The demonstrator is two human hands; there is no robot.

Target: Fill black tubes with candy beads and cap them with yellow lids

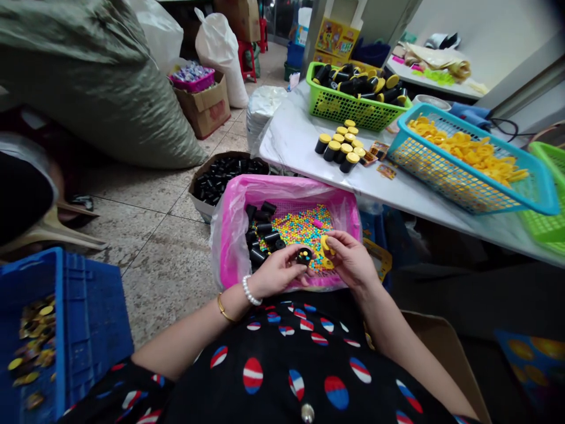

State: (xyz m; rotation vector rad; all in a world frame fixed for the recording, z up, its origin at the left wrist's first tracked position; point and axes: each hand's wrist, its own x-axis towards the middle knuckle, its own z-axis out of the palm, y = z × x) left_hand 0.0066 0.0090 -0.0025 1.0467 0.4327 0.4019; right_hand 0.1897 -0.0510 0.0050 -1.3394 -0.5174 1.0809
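My left hand (285, 268) is closed around a small black canister (303, 255), its open top facing up with coloured beads showing inside. Just to the right, my right hand (351, 259) pinches a yellow cap (325, 242), held apart from the canister. Both hands are over a pink basket (233, 206) lined with clear plastic. Multicoloured beads (304, 227) cover its bottom, and several black canisters (263, 229) lie on its left side. A small pink piece (317, 224) rests among the beads.
On the white table (300, 141), several yellow-capped canisters (348, 158) stand near a green basket (359, 109) of more. A blue basket (441, 171) holds yellow parts. Left of the pink basket is a box of black canisters (225, 176). A blue crate (95, 312) stands at lower left.
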